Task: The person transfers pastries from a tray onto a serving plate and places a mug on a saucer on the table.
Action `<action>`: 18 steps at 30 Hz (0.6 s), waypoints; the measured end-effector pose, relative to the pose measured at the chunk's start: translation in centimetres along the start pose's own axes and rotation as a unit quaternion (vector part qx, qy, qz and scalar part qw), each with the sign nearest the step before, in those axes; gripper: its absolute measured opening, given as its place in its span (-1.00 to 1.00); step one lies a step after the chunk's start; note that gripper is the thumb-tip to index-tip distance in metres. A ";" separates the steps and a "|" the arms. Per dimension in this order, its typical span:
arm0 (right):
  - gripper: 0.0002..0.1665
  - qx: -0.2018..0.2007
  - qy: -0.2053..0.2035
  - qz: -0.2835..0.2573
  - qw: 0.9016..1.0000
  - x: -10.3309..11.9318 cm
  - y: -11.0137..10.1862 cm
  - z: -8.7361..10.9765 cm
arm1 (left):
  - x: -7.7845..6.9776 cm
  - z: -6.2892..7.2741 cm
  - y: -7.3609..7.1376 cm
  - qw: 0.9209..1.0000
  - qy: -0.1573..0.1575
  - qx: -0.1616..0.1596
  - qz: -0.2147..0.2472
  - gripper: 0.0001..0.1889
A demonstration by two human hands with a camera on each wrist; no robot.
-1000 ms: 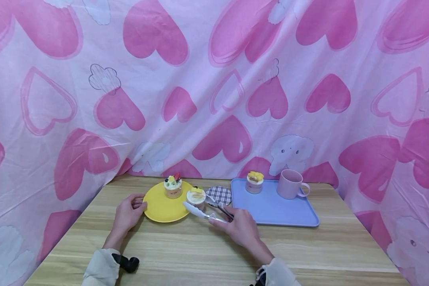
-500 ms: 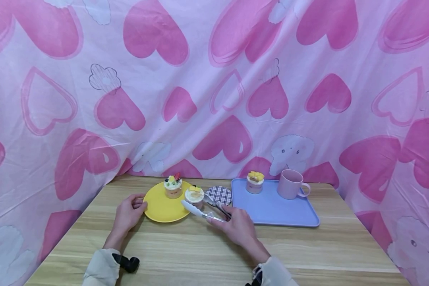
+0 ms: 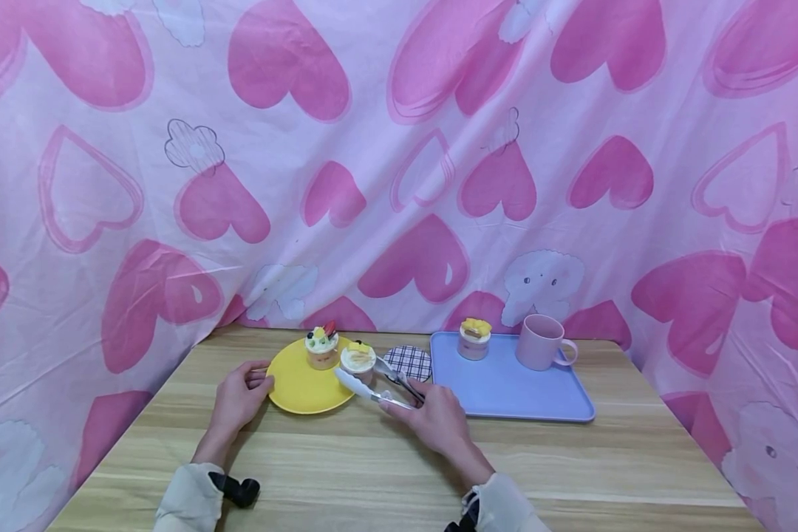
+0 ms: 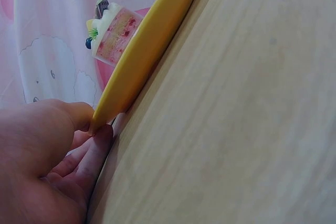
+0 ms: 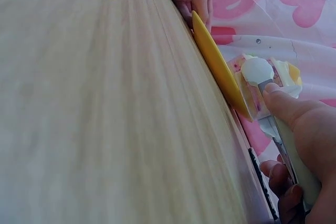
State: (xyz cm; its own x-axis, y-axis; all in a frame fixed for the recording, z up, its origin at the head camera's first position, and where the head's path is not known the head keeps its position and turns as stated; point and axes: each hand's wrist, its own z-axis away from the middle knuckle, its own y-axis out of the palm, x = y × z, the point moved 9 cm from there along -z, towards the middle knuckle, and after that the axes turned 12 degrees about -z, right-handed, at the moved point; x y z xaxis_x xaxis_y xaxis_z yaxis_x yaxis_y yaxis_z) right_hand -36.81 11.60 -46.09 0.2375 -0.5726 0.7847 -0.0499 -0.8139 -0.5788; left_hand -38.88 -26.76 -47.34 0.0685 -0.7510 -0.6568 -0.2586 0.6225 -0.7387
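My left hand (image 3: 236,395) pinches the left rim of a yellow plate (image 3: 306,391), thumb above and fingers beneath in the left wrist view. A small dessert cup topped with cream, berries and a strawberry (image 3: 322,353) stands at the plate's back. In my right hand (image 3: 437,419) is a pair of tongs (image 3: 355,385) with white tips. Between those tips sits a second dessert cup (image 3: 357,357), topped with cream and yellow pieces, over the plate's right edge. From the right wrist camera, one white tip (image 5: 257,71) overlaps the cup's side, and my thumb lies along the tongs' handle.
A round checked coaster (image 3: 408,362) lies between the plate and a blue tray (image 3: 525,395). On the tray stand a third dessert cup (image 3: 473,341) and a pink mug (image 3: 539,343). Behind the wooden table (image 3: 346,473) hangs a pink heart-print curtain (image 3: 412,258).
My right hand, with the tongs and the dessert cup between their tips, has shifted slightly left, farther over the plate. The left hand and plate have stayed put.
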 end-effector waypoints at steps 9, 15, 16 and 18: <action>-0.01 -0.005 0.001 -0.009 1.000 0.3 0.7 -0.4 | 0.2 0.0 0.2 1.000 -0.007 0.003 -0.006 -0.54; -0.10 -0.005 0.001 -0.015 1.000 0.7 1.1 -0.5 | 0.4 -0.1 0.3 1.000 -0.006 0.001 -0.006 -0.54; -0.11 -0.005 0.002 -0.016 1.000 0.7 1.1 -0.5 | 0.4 -0.1 0.3 1.000 -0.005 0.000 -0.007 -0.54; -0.14 -0.004 0.002 -0.014 1.000 0.8 1.3 -0.5 | 0.4 -0.1 0.3 1.000 -0.005 -0.001 -0.007 -0.54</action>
State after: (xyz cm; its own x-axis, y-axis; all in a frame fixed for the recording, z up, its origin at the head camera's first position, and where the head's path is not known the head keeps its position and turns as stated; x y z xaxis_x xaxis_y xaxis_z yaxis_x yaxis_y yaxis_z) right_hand -37.18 10.04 -46.08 0.2349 -0.5496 0.8018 -0.0511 -0.8307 -0.5544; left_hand -39.06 -26.92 -47.81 0.0813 -0.7571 -0.6482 -0.2597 0.6118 -0.7471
